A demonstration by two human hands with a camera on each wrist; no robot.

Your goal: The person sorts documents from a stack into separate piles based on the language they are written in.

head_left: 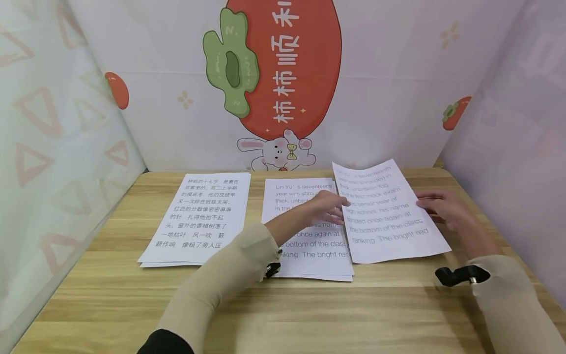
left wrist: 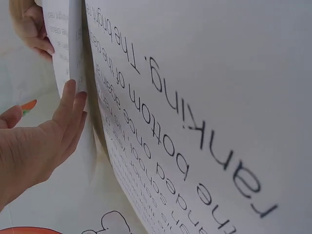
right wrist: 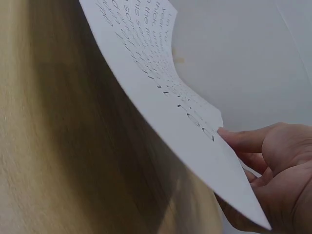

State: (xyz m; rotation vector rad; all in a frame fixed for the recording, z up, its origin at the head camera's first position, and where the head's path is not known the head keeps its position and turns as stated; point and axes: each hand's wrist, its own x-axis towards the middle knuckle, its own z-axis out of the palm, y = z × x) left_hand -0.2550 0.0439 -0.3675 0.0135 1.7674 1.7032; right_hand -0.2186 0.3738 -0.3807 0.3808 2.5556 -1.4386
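A printed paper sheet (head_left: 389, 246) with English text is raised off the table and bowed. My right hand (head_left: 448, 209) pinches its right edge, thumb on the printed face and fingers behind, as the right wrist view shows. At the sheet's opposite edge, my left hand (head_left: 326, 206) reaches over with fingers straight and touching the paper; in the left wrist view the thumb (left wrist: 12, 117) stands away from it. Beneath the left forearm lies a stack of sheets (head_left: 309, 269) with the same English text, partly covered by the hand.
Another stack of sheets (head_left: 190, 253), printed with Chinese characters, lies to the left on the wooden table (head_left: 274, 319). Patterned cloth walls (head_left: 389, 98) rise behind the table and at both sides. A black strap-like device (head_left: 460, 275) sits at the right wrist.
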